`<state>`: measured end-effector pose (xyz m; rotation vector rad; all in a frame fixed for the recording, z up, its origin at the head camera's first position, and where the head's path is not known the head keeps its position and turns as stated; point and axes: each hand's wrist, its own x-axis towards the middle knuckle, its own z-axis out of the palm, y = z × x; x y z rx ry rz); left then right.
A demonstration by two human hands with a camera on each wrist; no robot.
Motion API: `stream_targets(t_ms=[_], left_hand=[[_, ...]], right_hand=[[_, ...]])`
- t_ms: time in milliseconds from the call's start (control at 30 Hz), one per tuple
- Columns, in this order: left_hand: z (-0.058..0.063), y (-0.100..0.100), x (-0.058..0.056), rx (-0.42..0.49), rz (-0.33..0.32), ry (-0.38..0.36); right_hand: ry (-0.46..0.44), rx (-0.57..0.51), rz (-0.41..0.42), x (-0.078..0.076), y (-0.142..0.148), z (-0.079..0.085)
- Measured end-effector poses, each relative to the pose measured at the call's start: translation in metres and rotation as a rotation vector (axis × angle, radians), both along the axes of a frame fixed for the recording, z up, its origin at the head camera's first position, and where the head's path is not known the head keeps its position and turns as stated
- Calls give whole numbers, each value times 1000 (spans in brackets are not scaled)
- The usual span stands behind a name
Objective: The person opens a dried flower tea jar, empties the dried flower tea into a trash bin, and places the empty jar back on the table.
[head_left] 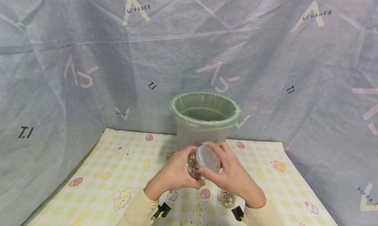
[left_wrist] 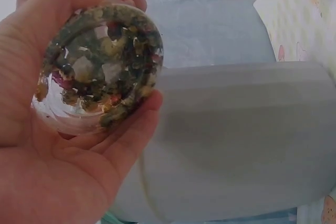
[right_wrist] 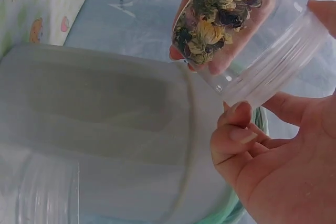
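A clear plastic jar (head_left: 193,165), partly filled with dried flowers, is tilted on its side above the table. My left hand (head_left: 175,172) grips the body of the jar, thumb on one side and fingers on the other. At the opposite end, my right hand (head_left: 228,172) holds the clear ridged lid (right_wrist: 281,64) between thumb and fingers. The lid sits on the jar's mouth. Dried yellowish and dark purple blossoms (right_wrist: 210,27) lie toward the base end in the right wrist view. The left wrist view faces the round jar bottom (left_wrist: 105,61).
Behind the hands stands a pale bin (head_left: 203,135) lined with a green bag (head_left: 206,123). A second jar of dried flowers (head_left: 226,198) stands on the checked tablecloth (head_left: 97,199) by my right forearm. Small dark crumbs (head_left: 200,208) lie near the front. Grey-blue cloth (head_left: 133,65) hangs around the table.
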<state>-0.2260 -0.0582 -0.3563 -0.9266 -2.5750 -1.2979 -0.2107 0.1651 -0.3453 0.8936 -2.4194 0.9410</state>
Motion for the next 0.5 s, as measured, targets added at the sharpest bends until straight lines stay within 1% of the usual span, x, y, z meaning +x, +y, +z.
stream_targets(t_ms=[200, 500], left_hand=[[1, -3, 1, -7, 4, -5], [5, -6, 0, -35, -12, 4]], right_hand=[[-5, 32, -5, 0, 0, 1], [-27, 79, 37, 5, 4, 4]])
